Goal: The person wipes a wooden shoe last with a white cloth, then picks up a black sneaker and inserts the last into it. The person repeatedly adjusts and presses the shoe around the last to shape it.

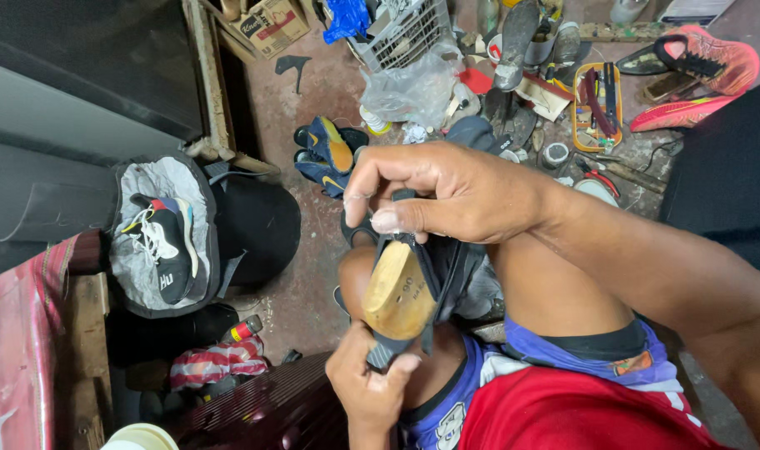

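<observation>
A wooden shoe last (398, 292) sits inside a dark shoe upper (436, 268), resting on my knee. My right hand (446, 190) pinches the top edge of the dark upper, thumb and fingers closed on it. Below it, my left hand (365, 382) grips the lower end of the last and upper, the thumb pressed against the black edge. The last's tan heel face points up toward me.
A black-and-white sneaker (165, 243) lies in an open grey-lined bag (138, 258) at left. Blue-and-yellow shoes (326, 154) lie on the floor. Behind are a wire basket (401, 33), a yellow tool tray (598, 104) and red-pink sneakers (700, 71).
</observation>
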